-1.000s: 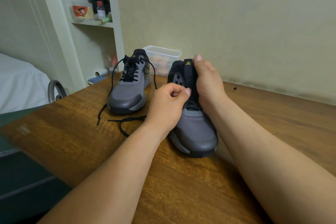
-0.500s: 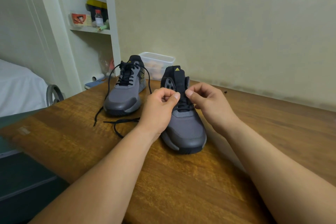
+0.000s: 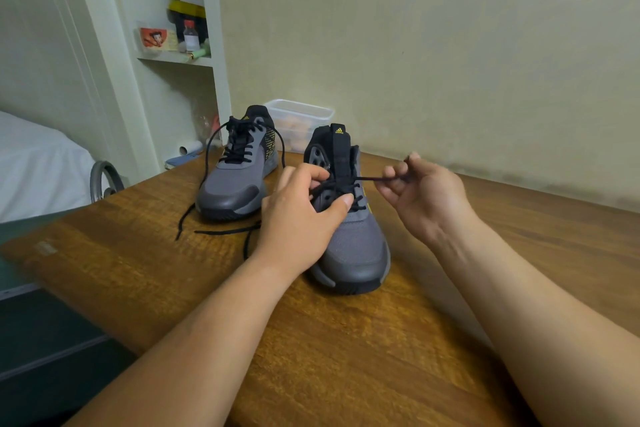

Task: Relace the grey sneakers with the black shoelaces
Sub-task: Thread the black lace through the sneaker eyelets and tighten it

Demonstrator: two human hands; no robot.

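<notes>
The near sneaker (image 3: 351, 239) stands on the table (image 3: 346, 357), with bare wood open before it and to its right. The far sneaker (image 3: 235, 180) sits by the left edge. The left hand (image 3: 301, 215) clamps curled fingers on the black shoelace (image 3: 372, 179) at the eyelets, and the right hand (image 3: 427, 194) pinches its taut end. The tongue (image 3: 341, 149) reads adidas in yellow.

Home bedroom, lived-in, domestic clutter.
- Bed with white sheet (image 3: 34, 163) at 9 o'clock; curved grey metal rail (image 3: 104, 177) just beside it.
- Brown varnished wooden tabletop (image 3: 346, 340) centre, meeting plain cream plastered wall (image 3: 450, 45) at 12 to 3 o'clock.
- White built-in shelf niche (image 3: 175, 61) at 11 o'clock: small red-capped clear bottle (image 3: 191, 36), cartoon picture card (image 3: 154, 38), boxes.
- White paper roll (image 3: 189, 148) below shelf.
- Clear plastic lidded storage container (image 3: 299, 114) at 12 o'clock, near wall.
</notes>
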